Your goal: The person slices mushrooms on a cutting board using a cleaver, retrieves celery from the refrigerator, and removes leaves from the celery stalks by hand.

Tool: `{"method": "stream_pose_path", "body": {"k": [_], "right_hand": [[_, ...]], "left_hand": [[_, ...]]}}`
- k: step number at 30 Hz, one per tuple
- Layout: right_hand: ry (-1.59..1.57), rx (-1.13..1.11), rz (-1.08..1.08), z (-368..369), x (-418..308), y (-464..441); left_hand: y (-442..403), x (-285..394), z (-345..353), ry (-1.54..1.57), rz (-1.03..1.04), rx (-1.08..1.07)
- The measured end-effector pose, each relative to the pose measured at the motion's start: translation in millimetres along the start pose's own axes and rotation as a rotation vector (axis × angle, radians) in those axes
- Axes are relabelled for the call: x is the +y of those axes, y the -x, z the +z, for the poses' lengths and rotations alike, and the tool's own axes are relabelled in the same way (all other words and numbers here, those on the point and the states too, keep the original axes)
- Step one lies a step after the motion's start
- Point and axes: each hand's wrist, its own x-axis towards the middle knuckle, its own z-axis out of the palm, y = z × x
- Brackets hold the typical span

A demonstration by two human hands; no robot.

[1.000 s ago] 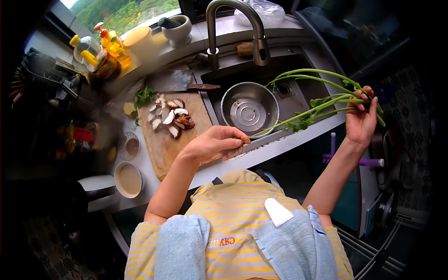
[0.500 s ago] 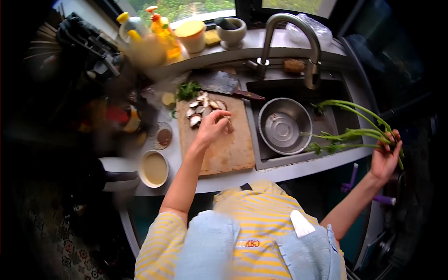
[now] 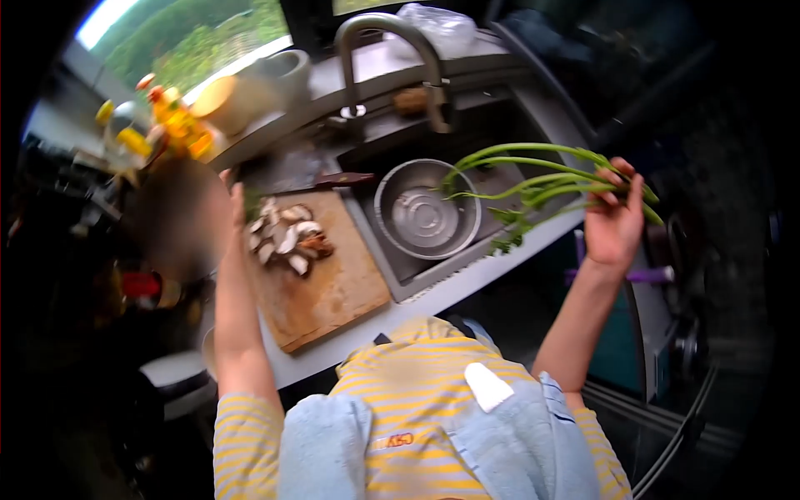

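Observation:
My right hand (image 3: 615, 212) is closed around a bunch of green celery stalks (image 3: 542, 179). The stalks stretch left over the sink, with leafy ends near the metal bowl (image 3: 427, 208). My left hand (image 3: 232, 218) is at the left side of the wooden cutting board (image 3: 333, 292). A blurred patch covers most of its fingers, so its grip cannot be made out. Beside it, cut mushroom pieces (image 3: 287, 237) lie heaped on the board. A little green herb (image 3: 252, 202) shows next to the hand. Behind the mushrooms rests a cleaver (image 3: 346, 179), its handle pointing right.
The bowl stands in the dark sink (image 3: 400, 287), under a curved faucet (image 3: 392, 25). Along the window ledge are bottles (image 3: 179, 125), a lidded tub (image 3: 221, 104), a stone mortar (image 3: 279, 79) and a plastic bag (image 3: 433, 32). A brown block (image 3: 410, 102) sits behind the sink.
My left hand has moved left from above the mushrooms to the board's left side. A brown mushroom piece now lies at the heap's right. The view has turned; my right hand still holds the celery.

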Motion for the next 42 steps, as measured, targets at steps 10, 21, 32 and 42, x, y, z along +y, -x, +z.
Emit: {"method": "stream_pose_path", "body": {"k": [10, 21, 32, 42], "right_hand": [[0.102, 0.123, -0.091, 27, 21, 8], [-0.072, 0.032, 0.162, 51, 37, 22], [-0.094, 0.008, 0.258, 39, 28, 29], [-0.116, -0.046, 0.263, 29, 14, 24]], "left_hand": [[23, 163, -102, 0.782, 0.162, -0.181], [123, 324, -102, 1.292, 0.384, -0.548], [100, 330, -127, 1.489, 0.357, -1.307], [100, 314, -130, 1.625, -0.016, -1.556]]}}
